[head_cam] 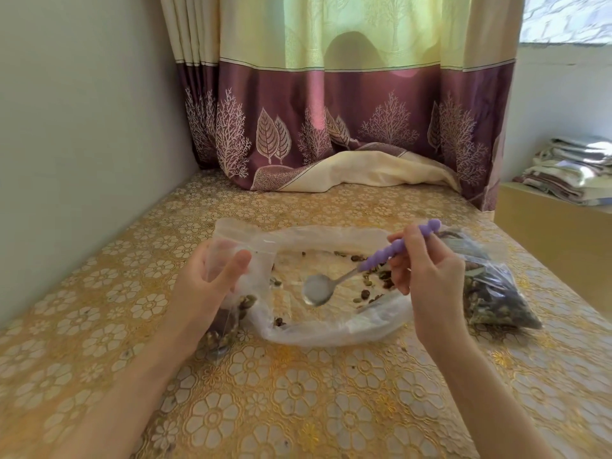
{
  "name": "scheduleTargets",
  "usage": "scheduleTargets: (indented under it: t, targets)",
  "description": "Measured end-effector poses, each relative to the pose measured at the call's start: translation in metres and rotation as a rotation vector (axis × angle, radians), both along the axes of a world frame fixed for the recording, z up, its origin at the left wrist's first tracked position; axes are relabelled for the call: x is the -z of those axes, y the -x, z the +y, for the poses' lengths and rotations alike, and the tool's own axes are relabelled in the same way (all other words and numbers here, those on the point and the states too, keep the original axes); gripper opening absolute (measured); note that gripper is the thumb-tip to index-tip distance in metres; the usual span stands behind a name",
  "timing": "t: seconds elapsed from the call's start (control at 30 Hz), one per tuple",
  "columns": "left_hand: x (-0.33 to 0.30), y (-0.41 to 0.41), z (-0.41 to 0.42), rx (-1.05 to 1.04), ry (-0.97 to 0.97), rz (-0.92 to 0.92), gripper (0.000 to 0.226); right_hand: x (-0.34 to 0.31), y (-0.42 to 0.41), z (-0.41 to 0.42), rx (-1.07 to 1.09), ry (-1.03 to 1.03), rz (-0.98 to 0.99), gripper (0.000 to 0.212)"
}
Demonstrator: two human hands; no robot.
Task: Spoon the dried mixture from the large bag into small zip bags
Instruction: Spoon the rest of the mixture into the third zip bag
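The large clear bag [331,329] lies open on the table with its rim rolled down and only scattered dried bits inside. My left hand [205,286] holds a small zip bag [231,303] upright at the large bag's left edge; dried mixture fills its lower part. My right hand [427,270] grips a spoon by its purple handle [390,253]. The metal bowl of the spoon [316,290] hovers over the middle of the large bag and looks empty.
Filled zip bags of dark mixture [490,293] lie right of the large bag. The table has a gold floral cover [298,409]. A curtain [347,127] hangs at the back, a wall runs on the left, and folded cloths [576,170] sit on a shelf at right.
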State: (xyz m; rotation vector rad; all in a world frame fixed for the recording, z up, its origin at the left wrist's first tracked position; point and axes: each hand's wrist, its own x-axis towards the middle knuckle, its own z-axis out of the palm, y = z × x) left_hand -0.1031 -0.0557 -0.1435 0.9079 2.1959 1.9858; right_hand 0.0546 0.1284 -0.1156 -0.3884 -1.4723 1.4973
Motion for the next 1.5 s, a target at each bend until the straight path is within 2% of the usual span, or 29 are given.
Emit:
scheduleTargets:
  t: [0.17,0.43,0.63,0.9,1.07,1.3,1.5]
  targets:
    - [0.000,0.000,-0.001,0.004,-0.013,-0.007,0.081,0.006,0.000,0.000,-0.060,-0.105,-0.078,0.035]
    - [0.002,0.000,-0.001,0.026,-0.004,-0.005,0.074,0.011,0.006,-0.004,-0.143,0.006,-0.170,0.034]
    - [0.002,-0.001,0.000,0.009,0.002,-0.009,0.082,0.016,0.010,-0.016,-0.152,0.016,-0.215,0.032]
    - [0.004,0.001,0.000,0.011,0.018,-0.012,0.087,0.018,0.014,-0.023,-0.217,0.182,-0.262,0.041]
    - [0.005,0.001,0.000,0.013,0.028,0.003,0.084,0.016,0.014,-0.025,-0.336,0.309,-0.295,0.032]
    - [0.002,0.001,-0.001,0.011,0.006,-0.003,0.085,0.011,0.010,-0.014,-0.269,0.408,-0.270,0.031]
    - [-0.003,0.001,-0.008,-0.052,0.035,0.100,0.063,0.007,0.004,-0.004,-0.155,0.434,-0.172,0.028]
